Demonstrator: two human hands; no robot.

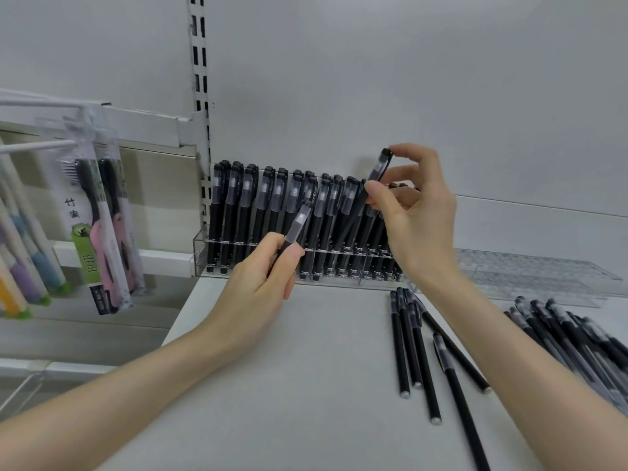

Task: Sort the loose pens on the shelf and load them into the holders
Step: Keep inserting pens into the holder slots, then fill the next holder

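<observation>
A clear acrylic holder (200, 248) at the back of the white shelf (306, 368) is packed with several upright black pens (238, 212). My left hand (258, 287) grips one black pen (299, 220) in front of the holder, cap tilted up to the right. My right hand (418, 215) pinches another black pen (380, 171) by its cap, slanted over the holder's right part. Several loose black pens (418, 341) lie on the shelf below my right wrist. A larger pile of pens (571, 334) lies at the right edge.
An empty clear holder (537, 273) lies behind the pile at the back right. Packaged brushes (102, 212) and coloured items hang from white hooks on the left. A slotted metal upright (200, 96) runs up the back wall.
</observation>
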